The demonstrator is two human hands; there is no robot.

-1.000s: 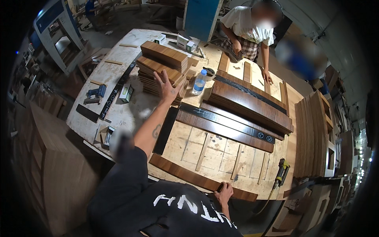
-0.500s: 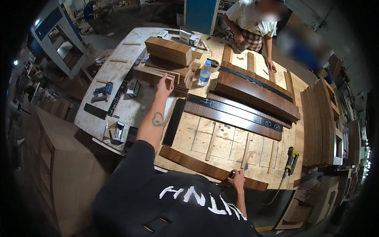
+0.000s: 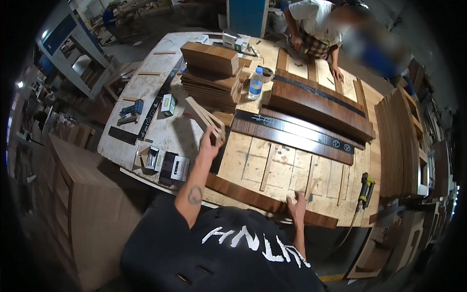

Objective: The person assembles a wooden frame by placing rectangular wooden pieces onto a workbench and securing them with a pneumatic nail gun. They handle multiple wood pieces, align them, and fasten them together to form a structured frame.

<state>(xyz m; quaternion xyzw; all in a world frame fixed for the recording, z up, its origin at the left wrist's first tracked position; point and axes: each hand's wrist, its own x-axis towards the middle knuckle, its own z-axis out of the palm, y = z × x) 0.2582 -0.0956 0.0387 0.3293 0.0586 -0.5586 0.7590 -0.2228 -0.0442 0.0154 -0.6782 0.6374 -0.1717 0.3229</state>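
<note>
My left hand is closed round a few thin wooden strips, raised at a slant over the table beside the stacked boards. At the near edge lies a long brown board. My right hand is on this board toward its right end, fingers curled at its far edge; the exact grip is partly hidden. Beyond it, dark brown boards with black ends and chalk marks lie across the worktable. Thin sticks rest on the tabletop between them.
A water bottle stands by the stack. On the left are a blue nail gun and small boxes. A yellow-green air tool with a hose sits at right. Across the table, a co-worker's hand rests on wood strips.
My left hand has drawn the thin strips away from the stack, toward me, and tilted them. My right hand has shifted slightly toward the board's far edge. The view has moved a little.
</note>
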